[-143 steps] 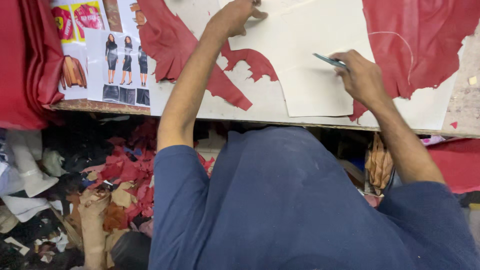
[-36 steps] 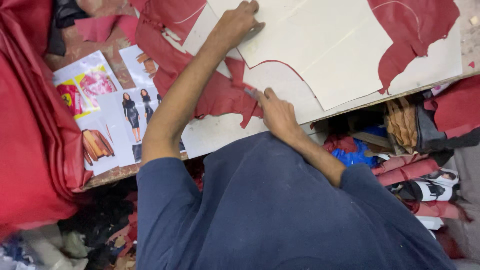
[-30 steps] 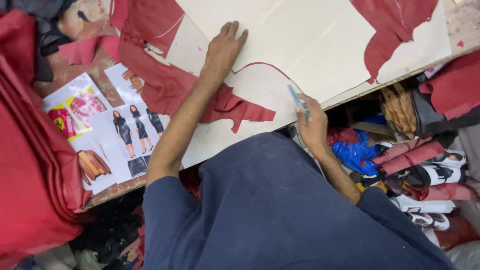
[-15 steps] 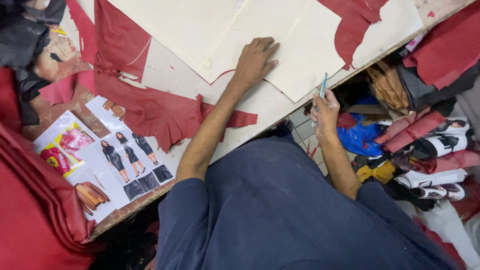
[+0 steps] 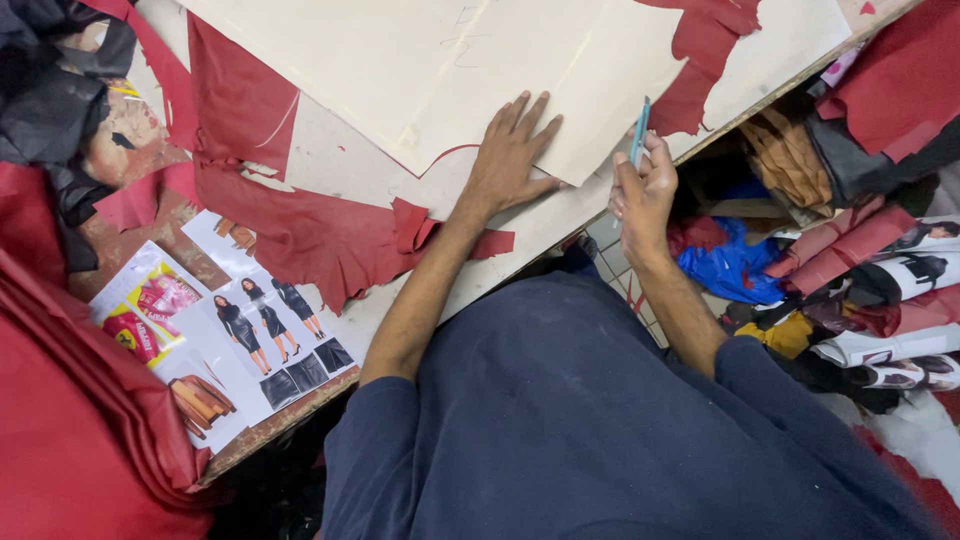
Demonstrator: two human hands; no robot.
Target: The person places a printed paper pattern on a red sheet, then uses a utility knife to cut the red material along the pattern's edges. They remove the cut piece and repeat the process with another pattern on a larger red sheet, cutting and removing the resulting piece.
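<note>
My left hand (image 5: 512, 155) lies flat, fingers spread, on the near edge of a large cream paper pattern (image 5: 420, 70) that covers red leather (image 5: 290, 215) on the worktable. My right hand (image 5: 642, 195) is raised at the table's edge, to the right of the left hand, and grips a thin blue pen (image 5: 640, 130) that points upward. The pen tip is just off the pattern's edge. A second piece of red leather (image 5: 705, 60) shows beyond the pattern at the top right.
Printed fashion photo sheets (image 5: 215, 335) lie at the table's near left corner. Folded red leather (image 5: 70, 420) is stacked at the left. Black material (image 5: 50, 80) sits top left. Heaps of scraps and rolls (image 5: 850, 250) fill the floor at the right.
The view has swung, so the table now sits higher and more to the left. My right hand came off the pattern to the table's edge and raised the pen upright. My left hand stays pressed on the pattern.
</note>
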